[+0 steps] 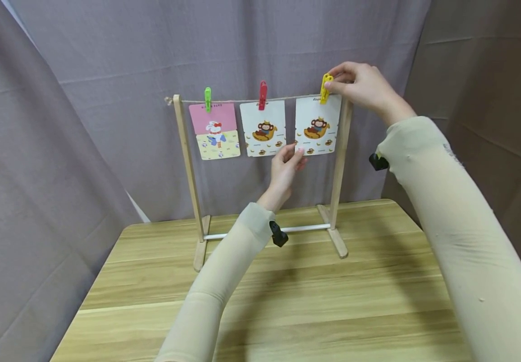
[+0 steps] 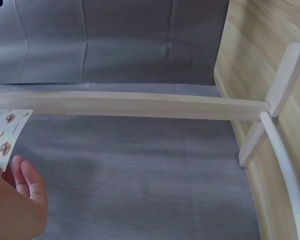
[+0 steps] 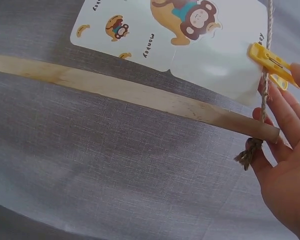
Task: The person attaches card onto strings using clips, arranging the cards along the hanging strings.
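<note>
**Head view: yellow peg pinched on the string, monkey card steadied from below**

Head camera shows the right hand [image 1: 363, 86] up at the right end of the string [image 1: 287, 97], thumb and fingertips pinching the yellow peg [image 1: 326, 88] from the right side. The peg stands nearly upright, long axis vertical, its jaws down over the string and the top edge of the rightmost monkey card [image 1: 317, 125]. The card hangs flat, picture facing the camera, just inside the wooden rack's [image 1: 341, 166] right post.

Below it, the left hand [image 1: 286, 167] reaches up with loosely curled fingers and holds the card's lower left corner.

From the right wrist, the peg [image 3: 271, 65] shows clamped on card [image 3: 190, 40] and string [image 3: 266, 75] together (the head view is too distant for that), with the string's knotted end by the post tip. From the left wrist only the card's corner [image 2: 10, 132] beside the fingers [image 2: 30, 182] appears; the actual contact is hidden there.
</note>
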`<act>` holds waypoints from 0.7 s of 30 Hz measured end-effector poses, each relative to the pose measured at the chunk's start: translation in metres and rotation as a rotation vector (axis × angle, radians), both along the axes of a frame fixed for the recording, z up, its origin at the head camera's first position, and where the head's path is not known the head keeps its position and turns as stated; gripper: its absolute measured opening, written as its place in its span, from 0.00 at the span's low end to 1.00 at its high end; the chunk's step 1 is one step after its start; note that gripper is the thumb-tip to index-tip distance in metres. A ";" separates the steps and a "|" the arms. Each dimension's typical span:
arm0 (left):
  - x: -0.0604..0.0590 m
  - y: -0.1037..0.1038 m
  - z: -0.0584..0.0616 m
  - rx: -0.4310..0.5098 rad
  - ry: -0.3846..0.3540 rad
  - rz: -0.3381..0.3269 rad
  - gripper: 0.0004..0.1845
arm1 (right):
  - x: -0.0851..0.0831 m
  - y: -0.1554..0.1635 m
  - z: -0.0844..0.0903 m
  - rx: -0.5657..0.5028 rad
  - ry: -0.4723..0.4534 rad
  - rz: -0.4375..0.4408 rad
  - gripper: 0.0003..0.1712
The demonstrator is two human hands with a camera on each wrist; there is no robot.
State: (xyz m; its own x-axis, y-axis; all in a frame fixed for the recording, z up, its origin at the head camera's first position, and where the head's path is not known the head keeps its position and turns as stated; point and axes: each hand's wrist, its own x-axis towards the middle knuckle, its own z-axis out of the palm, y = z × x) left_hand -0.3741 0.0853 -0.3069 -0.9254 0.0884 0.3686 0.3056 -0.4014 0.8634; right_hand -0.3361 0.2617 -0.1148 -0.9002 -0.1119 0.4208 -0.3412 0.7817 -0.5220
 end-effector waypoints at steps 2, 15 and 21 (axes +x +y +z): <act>0.000 -0.001 -0.002 0.003 -0.002 -0.001 0.14 | 0.000 0.000 0.000 0.009 0.004 -0.003 0.36; 0.003 -0.010 -0.021 -0.034 -0.031 -0.042 0.14 | 0.000 0.005 -0.009 -0.060 0.054 -0.051 0.33; 0.010 -0.013 -0.030 -0.100 -0.037 -0.083 0.16 | 0.003 0.013 -0.015 -0.096 0.130 -0.035 0.30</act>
